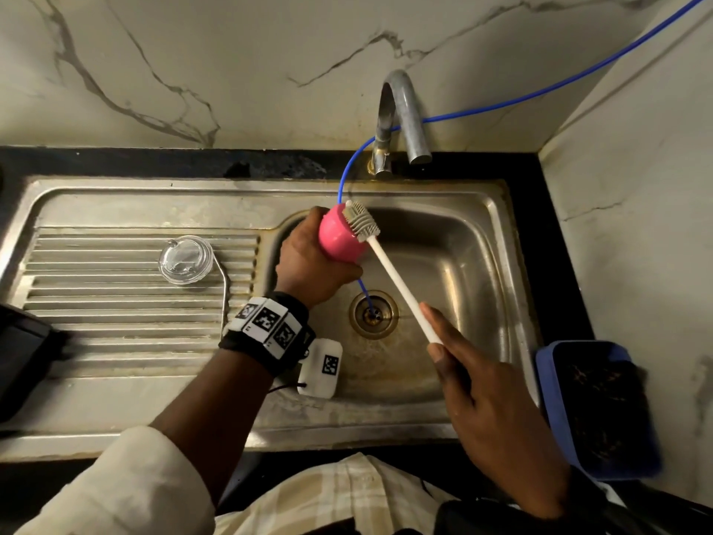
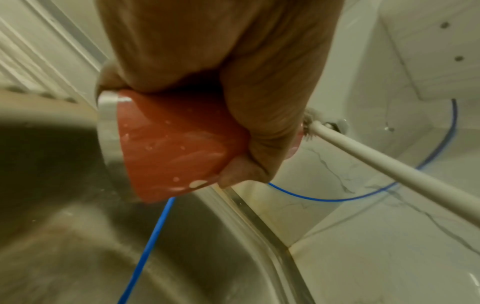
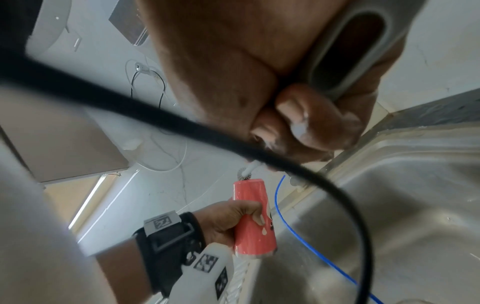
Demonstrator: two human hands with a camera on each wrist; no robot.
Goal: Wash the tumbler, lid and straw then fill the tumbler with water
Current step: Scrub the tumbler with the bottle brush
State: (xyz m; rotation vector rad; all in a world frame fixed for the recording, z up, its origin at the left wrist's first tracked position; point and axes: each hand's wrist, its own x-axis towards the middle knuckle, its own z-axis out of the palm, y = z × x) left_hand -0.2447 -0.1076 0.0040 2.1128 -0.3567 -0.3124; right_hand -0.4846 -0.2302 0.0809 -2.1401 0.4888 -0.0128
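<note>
Here the left hand [image 1: 308, 260] is wrapping its grip around the pink tumbler [image 1: 341, 241], holding it base-up over the sink [image 1: 497, 241] basin. The right hand [image 1: 482, 399] is clasping the brush [image 1: 393, 272] handle, bristles touching the tumbler's base. Wet and soapy, the tumbler is probably turning slippery; mid-body looks safest.

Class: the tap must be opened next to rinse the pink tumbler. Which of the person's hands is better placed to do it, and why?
Probably the right hand. It holds only the brush and is nearer the tap; the left hand grips the tumbler upside down over the sink.
</note>
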